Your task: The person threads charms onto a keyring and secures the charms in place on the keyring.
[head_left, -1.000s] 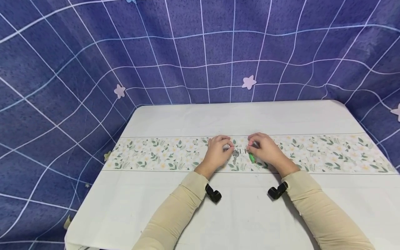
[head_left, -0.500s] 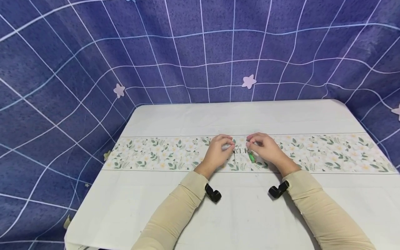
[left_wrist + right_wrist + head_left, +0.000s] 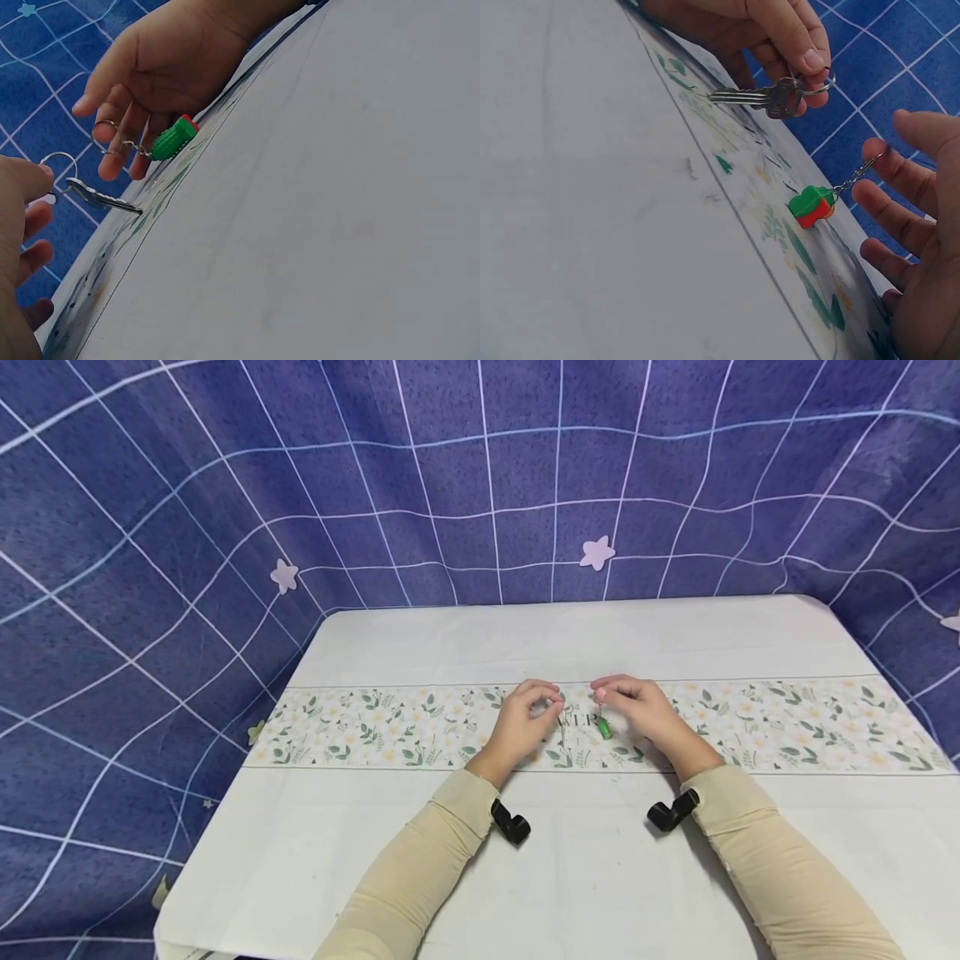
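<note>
My left hand [image 3: 517,718] pinches a thin metal ring between thumb and forefinger, plain in the right wrist view. From that ring a silver key [image 3: 776,99] sticks out, its blade towards the table. Close by on the right, my right hand [image 3: 645,714] holds a keychain by its split ring, which hangs on a bent finger; the thumb stands apart in both wrist views. A short chain joins the ring to a bumpy green charm [image 3: 172,140] with a red end. Key and charm are apart from each other.
Both hands are over a floral printed strip [image 3: 375,731] with lettering on the white table [image 3: 465,647]. A blue curtain [image 3: 420,485] with a pale grid and stars hangs behind and at the sides. Black wrist cameras [image 3: 512,822] sit at both cuffs.
The green charm has risen slightly with my right hand, whose thumb has shifted. The key in my left hand has turned to a thin edge, and more printed lettering shows between the hands.
</note>
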Motion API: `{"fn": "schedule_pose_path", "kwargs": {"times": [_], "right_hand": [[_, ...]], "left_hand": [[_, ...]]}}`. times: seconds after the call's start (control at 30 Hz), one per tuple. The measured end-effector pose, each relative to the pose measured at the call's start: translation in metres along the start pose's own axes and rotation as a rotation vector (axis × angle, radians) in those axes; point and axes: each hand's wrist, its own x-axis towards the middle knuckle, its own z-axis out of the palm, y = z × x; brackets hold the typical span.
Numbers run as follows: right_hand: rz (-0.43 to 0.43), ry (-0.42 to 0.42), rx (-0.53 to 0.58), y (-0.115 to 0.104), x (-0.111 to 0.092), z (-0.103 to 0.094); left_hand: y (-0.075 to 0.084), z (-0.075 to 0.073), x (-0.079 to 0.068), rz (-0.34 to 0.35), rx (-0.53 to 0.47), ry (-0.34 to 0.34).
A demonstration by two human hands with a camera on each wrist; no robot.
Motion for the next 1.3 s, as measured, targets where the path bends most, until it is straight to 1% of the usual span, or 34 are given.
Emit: {"fn": "schedule_pose_path", "kwargs": {"times": [0.1,0.27,0.37,0.53,0.6,0.67,0.77,0.87,1.07,1.3], "right_hand": [[0.019,0.000,0.044,-0.001,0.000,-0.002],[0.013,-0.006,0.098,0.002,0.001,-0.002],[0.005,-0.015,0.134,0.001,-0.001,-0.002],[-0.024,-0.013,0.180,-0.003,-0.003,-0.002],[-0.039,-0.008,0.202,-0.005,-0.003,-0.001],[-0.055,-0.005,0.220,-0.006,-0.003,0.001],[-0.079,0.002,0.247,-0.007,-0.002,0.004],[-0.096,0.011,0.247,-0.009,-0.002,0.007],[-0.094,0.018,0.271,-0.013,-0.003,0.012],[-0.090,0.022,0.268,-0.018,-0.003,0.015]], "left_hand": [[0.003,-0.001,0.000,-0.005,-0.020,0.007],[0.003,0.000,0.000,-0.001,-0.043,0.033],[0.001,0.001,0.001,0.019,-0.076,0.060],[-0.001,0.002,0.002,0.051,-0.170,0.094],[-0.001,0.003,0.002,0.057,-0.196,0.099],[-0.001,0.003,0.001,0.058,-0.200,0.107],[-0.001,0.003,0.000,0.053,-0.187,0.128],[0.000,0.003,0.000,0.042,-0.177,0.157],[0.003,0.004,0.000,0.026,-0.180,0.186],[0.005,0.007,-0.001,-0.021,-0.243,0.203]]}}
